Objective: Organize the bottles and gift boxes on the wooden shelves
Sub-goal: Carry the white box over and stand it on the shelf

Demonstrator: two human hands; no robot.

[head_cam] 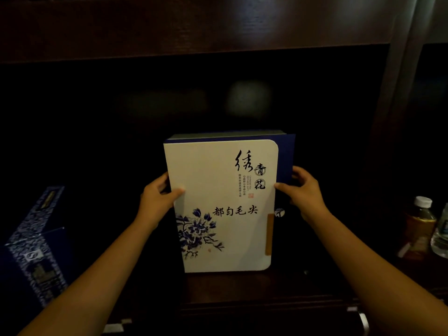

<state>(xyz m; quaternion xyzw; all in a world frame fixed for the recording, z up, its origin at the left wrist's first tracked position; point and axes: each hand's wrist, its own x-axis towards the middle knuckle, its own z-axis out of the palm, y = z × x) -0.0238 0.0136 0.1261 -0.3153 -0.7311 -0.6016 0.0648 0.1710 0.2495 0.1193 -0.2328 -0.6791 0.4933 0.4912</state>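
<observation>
In the middle of the frame, inside the dark bay of the wooden shelf (254, 294), a white gift box (223, 207) with blue flower print and black calligraphy stands upright, its lower edge at or just above the shelf board; whether it fully rests there I cannot tell. The left hand (158, 197) grips its left edge, thumb on the white front and fingers behind. The right hand (303, 190) grips the right edge the same way, over the blue side flap. This looks like the placing or straightening of this one box, nearly finished: it already faces forward and sits roughly central.

At the lower left of the frame a dark blue patterned box (38, 241) stands turned at an angle, and it probably needs squaring up. At the right edge an amber bottle (419, 229) with a white cap and a clear bottle (441, 236) stand close together in the neighbouring bay; whether these are already arranged is unclear. So most sorting appears left to do.
</observation>
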